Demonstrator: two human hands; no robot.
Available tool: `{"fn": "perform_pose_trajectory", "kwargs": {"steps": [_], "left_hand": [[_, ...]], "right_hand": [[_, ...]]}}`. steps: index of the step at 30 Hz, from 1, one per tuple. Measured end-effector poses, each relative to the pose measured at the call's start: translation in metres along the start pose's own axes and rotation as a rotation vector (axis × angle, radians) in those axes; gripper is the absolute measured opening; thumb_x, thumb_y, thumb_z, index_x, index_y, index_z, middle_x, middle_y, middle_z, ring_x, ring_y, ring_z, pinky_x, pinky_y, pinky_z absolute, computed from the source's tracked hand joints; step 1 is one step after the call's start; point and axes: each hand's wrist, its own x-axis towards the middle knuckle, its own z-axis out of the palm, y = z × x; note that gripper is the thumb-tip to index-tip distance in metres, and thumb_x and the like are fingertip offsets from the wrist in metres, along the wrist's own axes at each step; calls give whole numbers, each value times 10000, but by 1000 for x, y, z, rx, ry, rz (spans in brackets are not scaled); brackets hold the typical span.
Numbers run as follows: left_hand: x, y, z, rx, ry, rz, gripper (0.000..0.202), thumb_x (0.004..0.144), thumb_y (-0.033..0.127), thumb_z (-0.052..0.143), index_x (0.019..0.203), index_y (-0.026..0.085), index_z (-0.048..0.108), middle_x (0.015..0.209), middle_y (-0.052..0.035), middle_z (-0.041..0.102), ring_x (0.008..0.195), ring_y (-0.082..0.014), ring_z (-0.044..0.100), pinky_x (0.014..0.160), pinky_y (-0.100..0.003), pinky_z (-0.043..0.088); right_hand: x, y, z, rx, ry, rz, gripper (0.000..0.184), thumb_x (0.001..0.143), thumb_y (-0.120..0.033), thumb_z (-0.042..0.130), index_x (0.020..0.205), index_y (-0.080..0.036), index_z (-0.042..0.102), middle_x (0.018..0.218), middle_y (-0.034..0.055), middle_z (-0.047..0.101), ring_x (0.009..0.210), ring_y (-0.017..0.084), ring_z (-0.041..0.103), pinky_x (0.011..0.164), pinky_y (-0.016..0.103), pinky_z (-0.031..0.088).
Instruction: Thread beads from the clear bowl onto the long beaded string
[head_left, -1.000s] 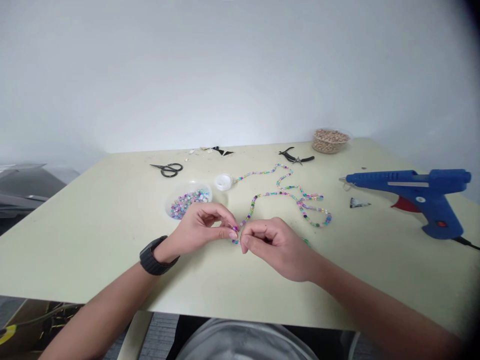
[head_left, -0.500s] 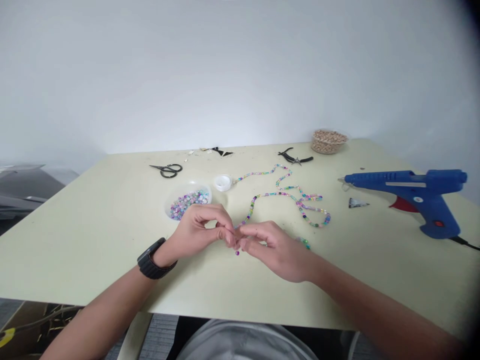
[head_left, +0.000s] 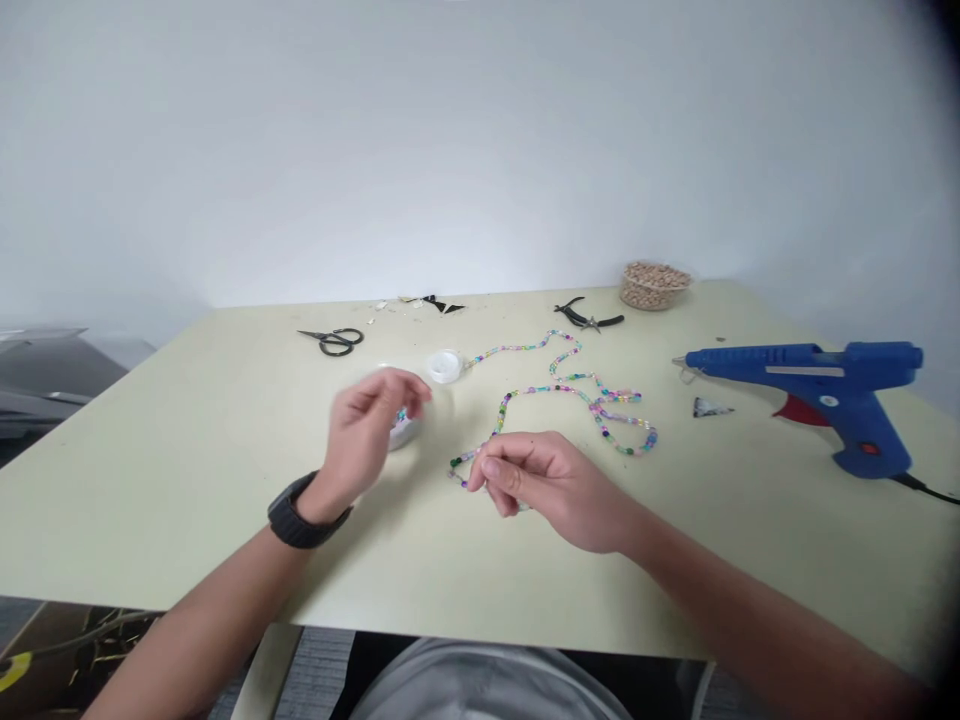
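Note:
A long string of small coloured beads (head_left: 592, 400) winds across the pale green table (head_left: 187, 450). My right hand (head_left: 544, 480) is closed in a pinch on the near end of the string, low over the table. My left hand (head_left: 371, 425), with a black watch on the wrist, hovers over the clear bowl of loose beads (head_left: 405, 428) and hides most of it. Its fingers are curled and smeared by motion, so what they hold does not show.
A small white lid (head_left: 445, 366) lies beside the bowl. Black scissors (head_left: 334, 340) and pliers (head_left: 589, 318) lie near the far edge, with a tub of tan beads (head_left: 654, 285). A blue glue gun (head_left: 817, 385) stands at right, near a small dark scrap (head_left: 709, 408).
My left hand has let go of the string end and moved left and back over the bead bowl. My right hand keeps its pinch on the string.

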Motion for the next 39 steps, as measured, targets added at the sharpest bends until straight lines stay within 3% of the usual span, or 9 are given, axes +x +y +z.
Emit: {"fn": "perform_pose_trajectory", "kwargs": {"steps": [2, 5, 7, 10, 13, 16, 22, 39], "left_hand": [[12, -5, -14, 4, 204, 75, 360, 981, 453, 582, 797, 174, 715, 797, -58, 671, 656, -130, 571, 622, -266, 461], [29, -9, -41, 277, 348, 163, 331, 965, 423, 600, 783, 169, 709, 749, -42, 667, 644, -123, 557, 641, -262, 456], [36, -8, -57, 591, 260, 116, 240, 925, 380, 647, 824, 175, 719, 788, -37, 701, 698, -133, 582, 697, -265, 460], [40, -6, -72, 924, -50, 4, 199, 902, 355, 640, 881, 187, 744, 883, -41, 748, 768, -158, 619, 748, -278, 461], [39, -7, -77, 998, -279, -68, 219, 889, 350, 610, 887, 198, 769, 941, -57, 766, 788, -182, 640, 730, -285, 467], [37, -10, -77, 1008, -399, -120, 220, 861, 315, 600, 895, 223, 796, 956, -55, 767, 806, -193, 647, 740, -290, 476], [35, -14, -76, 1066, -436, -165, 263, 846, 272, 559, 887, 259, 818, 951, -45, 766, 795, -206, 662, 745, -305, 479], [38, -19, -74, 1033, -486, -172, 219, 847, 273, 571, 826, 222, 782, 949, -76, 734, 751, -200, 646, 704, -308, 479]], "right_hand": [[-1, 0, -1, -37, 48, -4, 373, 1035, -466, 529, 935, -162, 722, 669, -24, 494, 626, 100, 455, 597, 244, 366], [-1, -1, -3, -99, 115, -15, 406, 1038, -489, 509, 942, -167, 736, 664, -27, 451, 601, 97, 394, 565, 250, 318], [-1, -2, -3, -107, 145, -15, 416, 1042, -496, 495, 947, -168, 732, 624, -42, 393, 567, 94, 347, 542, 252, 289], [-1, -2, -3, -99, 175, -3, 417, 1038, -507, 499, 934, -163, 712, 597, -61, 304, 529, 87, 266, 505, 252, 231], [-1, -1, -3, -95, 190, 13, 424, 1034, -519, 500, 911, -162, 694, 591, -67, 271, 518, 86, 224, 489, 257, 190], [-1, 0, -3, -98, 192, 27, 422, 1034, -521, 497, 897, -167, 682, 594, -66, 275, 522, 87, 227, 492, 258, 190], [0, 0, -2, -110, 193, 31, 423, 1036, -519, 489, 872, -171, 665, 607, -65, 291, 528, 89, 237, 501, 254, 210], [1, -2, 0, -127, 172, 51, 424, 1030, -519, 493, 843, -172, 650, 613, -62, 311, 541, 93, 259, 520, 258, 231]]}}
